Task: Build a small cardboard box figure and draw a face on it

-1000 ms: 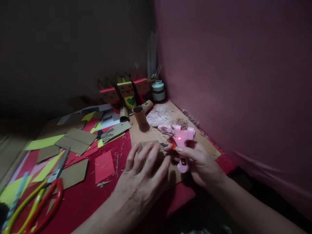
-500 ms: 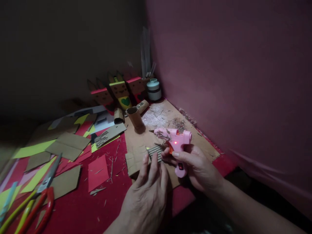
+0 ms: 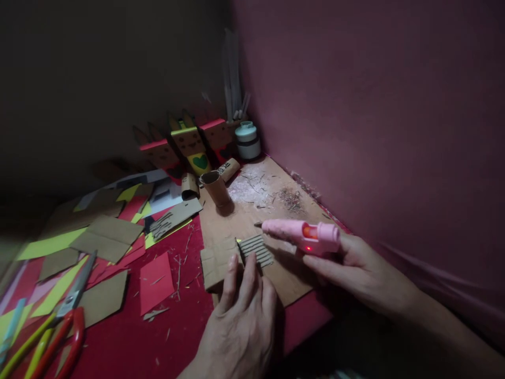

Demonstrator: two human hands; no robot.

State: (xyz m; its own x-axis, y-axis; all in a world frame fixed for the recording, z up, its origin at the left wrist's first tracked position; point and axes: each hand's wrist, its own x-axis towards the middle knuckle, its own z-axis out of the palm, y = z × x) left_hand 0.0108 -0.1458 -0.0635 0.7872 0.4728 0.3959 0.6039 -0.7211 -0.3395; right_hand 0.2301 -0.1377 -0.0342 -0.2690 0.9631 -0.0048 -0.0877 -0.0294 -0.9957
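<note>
My right hand (image 3: 355,268) is closed around a pink hot glue gun (image 3: 303,235) with a small red light on its side. The gun is raised over the wooden board, its dark nozzle aimed left and hanging above a ribbed piece of corrugated cardboard (image 3: 258,250). My left hand (image 3: 242,318) lies palm down with its fingers spread. Its fingertips rest at the ribbed piece and at a folded cardboard piece (image 3: 219,259) to its left. Behind them a cardboard tube (image 3: 215,189) stands upright on the board.
Large scissors (image 3: 67,316) with red and yellow handles lie at the left, among cardboard scraps (image 3: 108,237) and coloured paper. At the back stand cardboard figures (image 3: 187,142) and a lidded jar (image 3: 248,141). A pink wall (image 3: 374,116) borders the board (image 3: 252,218) on the right.
My right hand has drawn the glue gun right and tilted it, leaving the ribbed cardboard more exposed. My left hand has stayed nearly in place. The view has shifted slightly.
</note>
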